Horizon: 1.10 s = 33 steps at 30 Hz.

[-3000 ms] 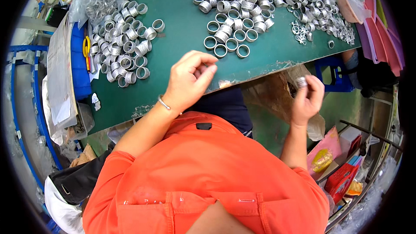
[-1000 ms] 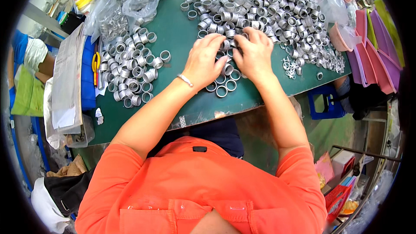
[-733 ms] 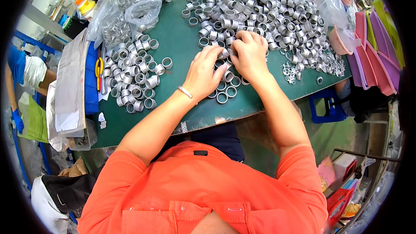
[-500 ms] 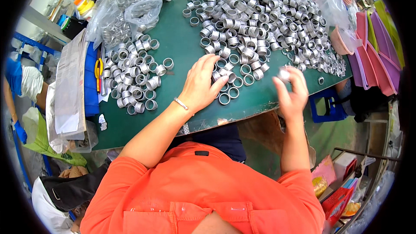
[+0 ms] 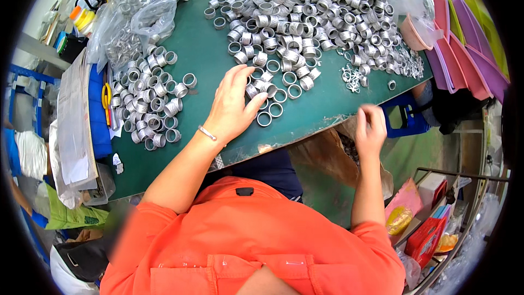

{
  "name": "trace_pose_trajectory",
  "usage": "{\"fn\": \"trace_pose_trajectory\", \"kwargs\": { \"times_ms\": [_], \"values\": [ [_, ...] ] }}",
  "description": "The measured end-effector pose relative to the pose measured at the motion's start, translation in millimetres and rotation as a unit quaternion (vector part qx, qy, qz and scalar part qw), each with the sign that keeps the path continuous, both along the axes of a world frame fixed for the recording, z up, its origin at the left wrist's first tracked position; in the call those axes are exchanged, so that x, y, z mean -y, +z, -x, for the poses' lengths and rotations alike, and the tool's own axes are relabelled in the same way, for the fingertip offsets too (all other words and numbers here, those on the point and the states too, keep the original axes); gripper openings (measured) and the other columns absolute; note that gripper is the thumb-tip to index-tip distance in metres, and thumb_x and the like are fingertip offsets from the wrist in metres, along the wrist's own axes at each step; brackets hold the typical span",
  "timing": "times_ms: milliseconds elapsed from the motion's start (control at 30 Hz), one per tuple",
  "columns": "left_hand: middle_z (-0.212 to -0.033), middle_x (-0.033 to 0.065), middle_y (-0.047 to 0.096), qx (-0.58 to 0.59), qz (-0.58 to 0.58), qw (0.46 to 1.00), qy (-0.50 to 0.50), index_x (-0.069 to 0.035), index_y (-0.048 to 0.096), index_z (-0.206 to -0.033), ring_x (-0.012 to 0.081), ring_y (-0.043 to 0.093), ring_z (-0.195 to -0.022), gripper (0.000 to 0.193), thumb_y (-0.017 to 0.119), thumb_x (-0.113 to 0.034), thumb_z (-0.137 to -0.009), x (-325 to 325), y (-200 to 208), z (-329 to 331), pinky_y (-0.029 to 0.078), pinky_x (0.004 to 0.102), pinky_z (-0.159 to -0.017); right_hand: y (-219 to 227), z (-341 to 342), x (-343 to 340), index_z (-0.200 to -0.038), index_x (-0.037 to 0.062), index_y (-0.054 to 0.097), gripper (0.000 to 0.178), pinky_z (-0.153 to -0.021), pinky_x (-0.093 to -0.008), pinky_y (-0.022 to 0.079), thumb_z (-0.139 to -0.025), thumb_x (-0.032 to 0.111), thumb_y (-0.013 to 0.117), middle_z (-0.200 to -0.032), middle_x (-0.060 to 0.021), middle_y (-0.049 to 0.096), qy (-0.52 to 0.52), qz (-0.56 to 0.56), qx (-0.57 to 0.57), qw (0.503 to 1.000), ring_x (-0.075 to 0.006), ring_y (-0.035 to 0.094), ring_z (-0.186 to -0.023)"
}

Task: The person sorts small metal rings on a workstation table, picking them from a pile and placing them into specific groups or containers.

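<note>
Beside silvery rings (image 5: 266, 87), the left hand (image 5: 231, 106) curves half-open; the right hand (image 5: 370, 131) curls, its grip unclear.

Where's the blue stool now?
In the head view, the blue stool shows right of centre, past the green table's edge, just right of the right hand.

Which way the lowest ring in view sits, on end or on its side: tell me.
On end: the ring shows its round hole from above, green table visible through it.

Silvery textured rings (image 5: 295, 28) lie heaped on the green table (image 5: 204, 49).
</note>
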<state>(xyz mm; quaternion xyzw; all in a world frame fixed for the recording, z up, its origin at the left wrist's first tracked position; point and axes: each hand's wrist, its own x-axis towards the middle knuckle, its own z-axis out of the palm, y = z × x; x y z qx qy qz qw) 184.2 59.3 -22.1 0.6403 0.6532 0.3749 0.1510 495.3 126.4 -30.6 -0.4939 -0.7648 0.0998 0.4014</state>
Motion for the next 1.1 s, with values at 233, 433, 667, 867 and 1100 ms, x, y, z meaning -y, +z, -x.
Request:
{"fn": "trace_pose_trajectory", "kwargs": {
  "times_ms": [233,433,667,867,1100],
  "values": [
    [-0.133,0.023,0.042,-0.013,0.018,1.0,-0.019,0.001,0.043,-0.128,0.0364,0.042,-0.126,0.06,0.071,-0.022,-0.081,6,7,0,0.035,0.0399,-0.105,-4,96,-109,-0.117,0.0013,0.057,0.035,-0.09,-0.0404,0.044,-0.082,0.005,0.062,-0.115,-0.0175,0.057,0.069,-0.077,0.071,0.992,-0.0362,0.053,-0.106],
    [-0.137,0.0232,0.038,-0.014,0.043,0.999,-0.02,-0.001,0.042,-0.13,0.0374,0.039,-0.128,0.064,0.073,-0.025,-0.079,14,5,3,0.034,0.0408,-0.106,-10,105,-129,-0.103,0.002,0.062,0.027,-0.08,-0.044,0.047,-0.076,0.008,0.062,-0.102,-0.0137,0.058,0.021,-0.105,0.164,0.981,-0.0338,0.055,-0.099],
    [-0.137,0.0223,0.037,-0.007,0.049,0.999,-0.019,-0.002,0.042,-0.131,0.0373,0.039,-0.127,0.064,0.073,-0.025,-0.079,9,6,1,0.035,0.0411,-0.105,1,106,-130,-0.099,0.0036,0.057,0.027,-0.076,-0.0461,0.048,-0.073,0.008,0.063,-0.096,-0.0131,0.058,0.016,-0.072,0.227,0.971,-0.0334,0.056,-0.093],
    [-0.136,0.0218,0.038,0.002,0.028,1.0,0.004,-0.002,0.043,-0.13,0.037,0.04,-0.126,0.063,0.073,-0.025,-0.08,12,11,8,0.036,0.0412,-0.104,14,105,-132,-0.079,0.0002,0.06,0.013,-0.082,-0.0425,0.045,-0.073,0.007,0.069,-0.094,-0.0146,0.057,0.044,0.011,0.22,0.974,-0.0351,0.055,-0.094],
    [-0.133,0.0217,0.042,-0.003,-0.024,1.0,0.018,-0.002,0.047,-0.126,0.0369,0.042,-0.125,0.056,0.072,-0.021,-0.08,4,3,21,0.037,0.0403,-0.103,38,110,-98,-0.081,-0.0008,0.064,0.014,-0.065,-0.0282,0.048,-0.079,0.01,0.072,-0.081,-0.0094,0.063,0.085,0.2,-0.085,0.972,-0.0165,0.059,-0.072]
  ]
}}
